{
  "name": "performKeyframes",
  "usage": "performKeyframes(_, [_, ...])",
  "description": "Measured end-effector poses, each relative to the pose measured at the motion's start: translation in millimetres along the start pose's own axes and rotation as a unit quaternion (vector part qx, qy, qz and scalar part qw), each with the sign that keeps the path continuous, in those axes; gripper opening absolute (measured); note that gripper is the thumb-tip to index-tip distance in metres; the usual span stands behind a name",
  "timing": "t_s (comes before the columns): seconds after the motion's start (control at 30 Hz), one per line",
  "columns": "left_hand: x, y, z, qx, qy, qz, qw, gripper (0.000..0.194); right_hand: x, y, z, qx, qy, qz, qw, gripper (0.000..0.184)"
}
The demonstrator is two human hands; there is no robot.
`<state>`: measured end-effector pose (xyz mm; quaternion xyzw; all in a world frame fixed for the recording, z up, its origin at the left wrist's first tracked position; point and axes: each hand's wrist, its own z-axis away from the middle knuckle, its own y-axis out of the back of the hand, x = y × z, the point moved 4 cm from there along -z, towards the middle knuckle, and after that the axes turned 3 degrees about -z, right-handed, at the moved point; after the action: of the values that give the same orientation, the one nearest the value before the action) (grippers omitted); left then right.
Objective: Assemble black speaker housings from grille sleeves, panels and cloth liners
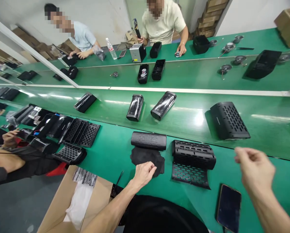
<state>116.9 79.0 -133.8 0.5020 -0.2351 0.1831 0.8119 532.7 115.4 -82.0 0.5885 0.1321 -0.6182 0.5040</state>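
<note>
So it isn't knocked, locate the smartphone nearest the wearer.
In the head view, the smartphone lies at lower right on the green bench, below and left of the right hand and right of the black perforated grille.

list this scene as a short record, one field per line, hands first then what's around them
left hand: at the black sheet, fingers curled; grip unclear
right hand: raised, fingers curled; any hold unclear
near right hand: phone, lying on the table
beyond sheet: black case
right of sheet: perforated panel in front of black parts
left side: open carton, white material inside
across: person in blue, person in cream
</note>
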Motion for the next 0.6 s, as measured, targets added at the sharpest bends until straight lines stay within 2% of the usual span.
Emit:
performKeyframes(0.03, [0.9, 1.6, 4.1, 0.006, -0.005, 0.017, 1.000, 0.023, 2.9, -12.5, 33.4, -0.026, -0.004, -0.008, 1.000, 0.046])
performKeyframes(0.07, [1.9, 2.4, 7.8, 0.012, -0.009, 0.036, 0.999, 0.023, 7.9, -36.6, 67.7, -0.134, -0.030, -0.039, 0.990, 0.041])
performKeyframes(0.1, [2.7, 2.4, 11.1, 0.017, -0.013, 0.055, 0.998, 0.024, 12.4, -61.9, 100.0, -0.210, -0.043, -0.057, 0.975, 0.043])
performKeyframes(0.13, [3.2, 1.8, 13.9, 0.021, -0.016, 0.074, 0.997, 0.025, 17.2, -87.6, 127.9, -0.259, -0.054, -0.070, 0.962, 0.050])
performKeyframes(0.2, [3.0, -0.3, 18.5, 0.029, -0.022, 0.108, 0.993, 0.028, 27.2, -135.8, 165.7, -0.307, -0.075, -0.088, 0.945, 0.066])
performKeyframes(0.27, [0.5, -1.6, 22.7, 0.038, -0.027, 0.135, 0.990, 0.030, 34.8, -171.5, 182.6, -0.338, -0.086, -0.099, 0.932, 0.060])
performKeyframes(0.3, [-1.5, -1.6, 24.8, 0.044, -0.030, 0.145, 0.988, 0.031, 36.4, -182.1, 185.6, -0.351, -0.083, -0.104, 0.927, 0.053])
performKeyframes(0.37, [-6.6, 0.6, 29.0, 0.059, -0.037, 0.161, 0.985, 0.030, 34.1, -188.7, 187.2, -0.375, -0.059, -0.111, 0.919, 0.040])
performKeyframes(0.47, [-13.8, 9.8, 31.7, 0.102, -0.043, 0.178, 0.978, 0.021, 17.7, -174.1, 189.4, -0.402, 0.010, -0.108, 0.909, 0.024])
performKeyframes(0.53, [-12.8, 17.7, 28.3, 0.111, -0.065, 0.186, 0.974, 0.048, 1.7, -160.4, 193.8, -0.422, 0.051, -0.101, 0.900, 0.014])
performKeyframes(0.6, [-4.3, 23.7, 20.7, 0.064, -0.117, 0.191, 0.973, 0.072, -13.5, -149.3, 198.9, -0.444, 0.074, -0.097, 0.887, 0.010])
